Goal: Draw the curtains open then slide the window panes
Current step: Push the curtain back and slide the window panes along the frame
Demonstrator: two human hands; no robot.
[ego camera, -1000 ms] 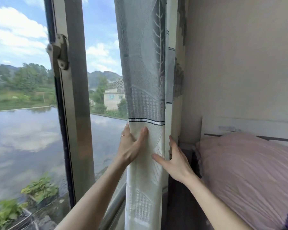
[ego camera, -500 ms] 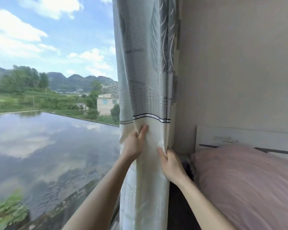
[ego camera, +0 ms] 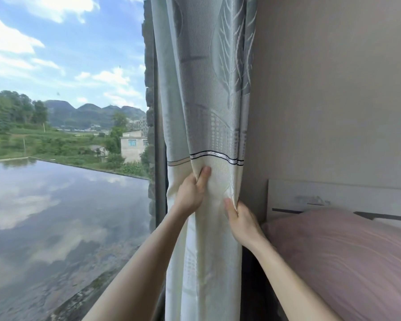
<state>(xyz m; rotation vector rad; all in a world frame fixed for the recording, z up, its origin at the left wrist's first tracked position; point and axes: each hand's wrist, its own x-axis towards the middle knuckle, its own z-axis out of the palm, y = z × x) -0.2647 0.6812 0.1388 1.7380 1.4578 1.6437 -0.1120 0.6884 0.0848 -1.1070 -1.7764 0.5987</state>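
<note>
To the left of the gathered grey-and-cream patterned fabric curtain (ego camera: 208,126), the view opens through glass onto still water reflecting clouds, green trees, distant hills and a pale concrete building (ego camera: 133,144). A second ago a metal window frame upright with a latch stood left of the curtain; it is now out of view, and the camera has swung right. A dark vertical window frame edge (ego camera: 159,158) runs just beside the curtain's left side.

The left hand (ego camera: 190,193) pinches a fold of the curtain's cream lower part, just under its thin dark stripe, fingers closed on the cloth. A second ago that hand lay flat against the fabric; now it grips.

Lower and slightly right, the right hand (ego camera: 241,221) also clamps a fold at the curtain's right edge, thumb and fingers together on it.

The curtain hangs bunched into a narrow column, close against the beige wall (ego camera: 322,89). Right of the curtain lies a pink pillow (ego camera: 345,256) beneath a white headboard (ego camera: 333,195).

The curtain looks nearly fully drawn on this side; sliding the panes likely comes next.
</note>
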